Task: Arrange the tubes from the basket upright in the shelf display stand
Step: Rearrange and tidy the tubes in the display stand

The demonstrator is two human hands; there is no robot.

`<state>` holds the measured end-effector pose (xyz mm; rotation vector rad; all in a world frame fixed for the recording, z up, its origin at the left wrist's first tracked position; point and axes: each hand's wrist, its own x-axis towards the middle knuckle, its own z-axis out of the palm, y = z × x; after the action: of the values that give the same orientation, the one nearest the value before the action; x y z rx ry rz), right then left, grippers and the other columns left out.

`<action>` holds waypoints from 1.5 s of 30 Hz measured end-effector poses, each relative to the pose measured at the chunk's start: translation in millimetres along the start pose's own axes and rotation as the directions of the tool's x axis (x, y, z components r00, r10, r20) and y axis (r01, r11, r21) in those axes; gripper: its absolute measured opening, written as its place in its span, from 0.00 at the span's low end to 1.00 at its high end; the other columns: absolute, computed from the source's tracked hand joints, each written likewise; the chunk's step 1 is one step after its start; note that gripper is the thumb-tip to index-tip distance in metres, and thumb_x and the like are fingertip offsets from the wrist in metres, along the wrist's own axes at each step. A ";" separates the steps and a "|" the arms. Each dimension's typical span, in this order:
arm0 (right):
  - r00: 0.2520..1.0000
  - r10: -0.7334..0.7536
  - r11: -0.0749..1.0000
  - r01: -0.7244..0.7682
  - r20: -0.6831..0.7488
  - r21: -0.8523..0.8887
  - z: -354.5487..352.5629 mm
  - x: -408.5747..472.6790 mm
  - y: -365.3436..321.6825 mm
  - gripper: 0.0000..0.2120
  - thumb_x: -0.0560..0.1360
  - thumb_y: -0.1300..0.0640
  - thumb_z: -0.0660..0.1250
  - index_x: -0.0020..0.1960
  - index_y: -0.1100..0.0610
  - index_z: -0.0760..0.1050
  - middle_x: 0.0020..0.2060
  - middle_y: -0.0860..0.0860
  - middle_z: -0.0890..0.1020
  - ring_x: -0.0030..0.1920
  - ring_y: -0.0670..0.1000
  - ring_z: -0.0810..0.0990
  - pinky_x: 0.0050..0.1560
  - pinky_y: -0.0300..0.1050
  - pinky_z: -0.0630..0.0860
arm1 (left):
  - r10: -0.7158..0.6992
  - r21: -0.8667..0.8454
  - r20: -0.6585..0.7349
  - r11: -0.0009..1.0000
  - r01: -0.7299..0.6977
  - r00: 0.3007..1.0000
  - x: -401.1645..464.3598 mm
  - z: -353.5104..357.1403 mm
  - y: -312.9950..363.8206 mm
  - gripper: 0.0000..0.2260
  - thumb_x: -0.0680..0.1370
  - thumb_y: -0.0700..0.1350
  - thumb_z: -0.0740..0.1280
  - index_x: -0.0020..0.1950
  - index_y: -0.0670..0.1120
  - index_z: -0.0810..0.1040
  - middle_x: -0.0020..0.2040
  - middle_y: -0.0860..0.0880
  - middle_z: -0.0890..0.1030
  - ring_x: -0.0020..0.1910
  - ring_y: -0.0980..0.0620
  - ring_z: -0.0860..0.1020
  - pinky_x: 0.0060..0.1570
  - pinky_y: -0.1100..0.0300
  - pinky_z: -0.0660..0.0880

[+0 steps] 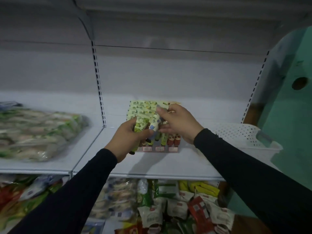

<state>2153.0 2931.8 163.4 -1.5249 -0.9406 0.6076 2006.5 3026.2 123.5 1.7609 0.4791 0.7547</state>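
Mid-placement: my left hand (125,138) grips spare tubes (140,126), my right hand (177,122) pinches one tube (156,123) above the display stand (157,148); next, seat it upright.

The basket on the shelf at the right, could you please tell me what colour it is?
White, with a perforated wall: the basket, seen in the head view.

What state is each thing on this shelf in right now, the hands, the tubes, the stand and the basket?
left hand: curled round a bunch of tubes, held in front of the stand.
right hand: fingers pinching a tube top at the stand.
display stand: on the shelf, rows of tubes standing upright in it.
white basket: on the shelf at the right, contents not visible.
bagged goods: lying flat on the left shelf.
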 end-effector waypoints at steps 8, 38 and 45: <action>0.999 -0.041 0.999 0.041 0.035 -0.007 -4.9 3.7 8.9 0.03 0.79 0.57 0.67 0.48 0.56 0.76 0.47 0.54 0.81 0.38 0.50 0.83 0.43 0.41 0.83 | -0.089 -0.051 0.139 0.994 0.097 0.986 1.6 -13.9 -22.3 0.04 0.77 0.41 0.70 0.47 0.44 0.76 0.31 0.46 0.76 0.29 0.49 0.72 0.25 0.60 0.66; 0.911 -0.397 0.812 0.292 -0.112 -0.506 42.9 35.6 37.2 0.08 0.77 0.52 0.68 0.45 0.56 0.81 0.39 0.45 0.83 0.41 0.47 0.82 0.49 0.44 0.79 | -0.138 0.234 -0.192 0.955 0.182 0.972 28.0 -67.4 -71.4 0.07 0.79 0.42 0.62 0.57 0.49 0.73 0.41 0.46 0.78 0.37 0.51 0.75 0.26 0.61 0.68; 0.886 -0.444 0.748 0.284 -0.134 -0.600 56.7 41.4 38.3 0.10 0.77 0.51 0.68 0.46 0.57 0.83 0.41 0.47 0.84 0.42 0.45 0.81 0.45 0.38 0.77 | -0.070 0.173 -0.273 0.978 0.121 0.959 52.8 -60.3 -50.9 0.15 0.77 0.58 0.67 0.51 0.46 0.75 0.40 0.47 0.77 0.35 0.50 0.73 0.30 0.57 0.70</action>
<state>2137.8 2998.1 121.3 -1.8103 -1.2331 -0.2009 2004.8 3118.2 99.9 1.8028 0.8353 0.9062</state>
